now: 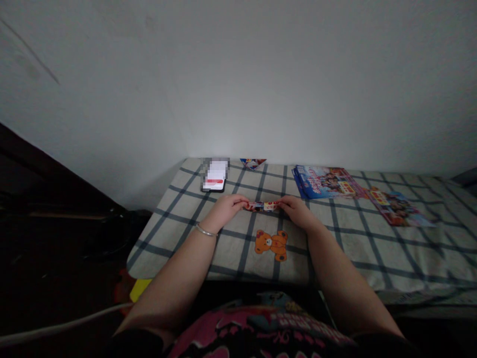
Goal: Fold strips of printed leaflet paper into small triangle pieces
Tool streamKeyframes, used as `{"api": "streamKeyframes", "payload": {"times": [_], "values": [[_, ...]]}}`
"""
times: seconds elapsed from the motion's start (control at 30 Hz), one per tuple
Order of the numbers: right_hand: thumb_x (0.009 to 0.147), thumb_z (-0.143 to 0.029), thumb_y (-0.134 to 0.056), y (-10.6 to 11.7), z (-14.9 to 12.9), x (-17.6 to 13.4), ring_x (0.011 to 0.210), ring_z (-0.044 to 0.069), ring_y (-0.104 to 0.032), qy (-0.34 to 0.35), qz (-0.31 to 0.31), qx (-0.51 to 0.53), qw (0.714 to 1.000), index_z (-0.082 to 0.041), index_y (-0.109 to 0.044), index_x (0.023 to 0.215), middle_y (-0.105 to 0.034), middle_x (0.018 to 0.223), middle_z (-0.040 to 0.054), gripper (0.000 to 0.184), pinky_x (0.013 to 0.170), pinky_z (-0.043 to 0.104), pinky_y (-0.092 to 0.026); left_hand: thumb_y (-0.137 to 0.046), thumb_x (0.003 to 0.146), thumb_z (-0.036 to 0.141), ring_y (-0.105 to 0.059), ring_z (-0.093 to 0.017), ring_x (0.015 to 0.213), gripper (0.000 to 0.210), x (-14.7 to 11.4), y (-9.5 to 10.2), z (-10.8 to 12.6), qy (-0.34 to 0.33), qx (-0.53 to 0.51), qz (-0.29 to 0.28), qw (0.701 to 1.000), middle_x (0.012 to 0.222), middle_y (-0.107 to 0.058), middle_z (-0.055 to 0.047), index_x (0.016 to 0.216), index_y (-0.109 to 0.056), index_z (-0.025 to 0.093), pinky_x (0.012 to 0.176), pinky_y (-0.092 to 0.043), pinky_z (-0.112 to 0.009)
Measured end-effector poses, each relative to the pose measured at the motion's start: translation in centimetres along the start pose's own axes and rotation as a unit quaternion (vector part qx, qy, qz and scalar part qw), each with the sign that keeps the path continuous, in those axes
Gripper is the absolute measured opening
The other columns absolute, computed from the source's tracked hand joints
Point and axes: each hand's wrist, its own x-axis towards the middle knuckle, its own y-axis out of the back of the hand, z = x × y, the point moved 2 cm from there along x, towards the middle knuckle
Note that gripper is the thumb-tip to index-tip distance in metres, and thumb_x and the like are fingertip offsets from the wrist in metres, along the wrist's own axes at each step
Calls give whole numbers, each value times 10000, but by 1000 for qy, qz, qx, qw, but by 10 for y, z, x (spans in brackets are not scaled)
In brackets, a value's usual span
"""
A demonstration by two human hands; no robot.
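Your left hand (pixel 229 206) grips the left end of a narrow folded strip (pixel 262 206) of colourful printed paper. Your right hand (pixel 298 211) grips the opposite end. On both hands, the thumb and fingers are pinched closely together on the paper, with the strip spanning the gap between them. The strip lies crosswise in front of you, at or just above the checked tablecloth (pixel 238 266); the exact clearance cannot be told from this view. Both forearms extend forward over the near edge of the table, and a silver bangle (pixel 206 229) encircles your left wrist.

Reference positions around the strip are as follows. An orange bear figure (pixel 271 243) is on the cloth on your side of the strip, between your forearms. A phone (pixel 216 176) with a lit screen, partly pixelated, lies beyond your left hand. A printed paper triangle (pixel 253 163) lies at the far edge, near the wall (pixel 238 89), with its point toward you. A stack of printed leaflets (pixel 324 182) lies beyond and to the right of your right hand. A further leaflet (pixel 400 208) lies at an angle just beside the stack, farther right.
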Motion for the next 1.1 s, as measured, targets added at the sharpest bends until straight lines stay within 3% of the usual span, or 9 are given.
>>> {"api": "streamKeyframes", "payload": {"times": [0.17,0.33,0.5,0.73,0.93,1.1], "values": [[904,-221,-462,-2,-3,0,870,201,-630,-19,37,5,999,-205,-715,931,-714,909,52,255,790,320,-466,-532,890,261,-662,-148,691,202,0,-2,3,13,0,3,1000,868,-738,12,967,-716,225,695,-499,-275],[900,-255,-493,-5,-8,-1,894,197,-616,18,87,6,996,-221,-701,1022,-675,939,54,244,812,330,-477,-556,892,257,-664,-177,884,193,-1,-2,6,-36,32,48,998,993,-725,-23,1023,-693,218,798,-509,-301],[880,-254,-512,-5,-12,-3,772,167,-573,25,136,25,990,-220,-678,1068,-602,942,52,253,713,309,-491,-566,893,239,-641,-174,915,236,-2,-3,7,-83,32,74,993,1066,-685,-52,1111,-649,210,823,-523,-322],[851,-176,-503,-3,-22,-6,810,171,-585,64,134,27,989,-224,-661,1098,-601,973,60,297,733,311,-513,-564,895,205,-603,-176,1024,194,-2,-3,10,-155,68,74,983,1080,-635,-57,1056,-671,221,918,-504,-353],[798,-126,-551,-6,-24,-7,987,192,-587,114,111,-15,987,-243,-687,992,-589,1064,60,264,870,337,-506,-585,888,231,-609,-193,990,158,-3,-8,13,-165,152,63,972,1082,-632,-60,1019,-669,211,886,-505,-358],[812,-107,-537,-9,-29,-7,987,207,-583,125,90,-84,985,-213,-689,919,-618,1039,67,214,914,364,-483,-592,884,256,-611,-214,970,189,-5,-8,19,-154,206,60,965,1075,-643,-65,1059,-642,207,855,-496,-361]]}}
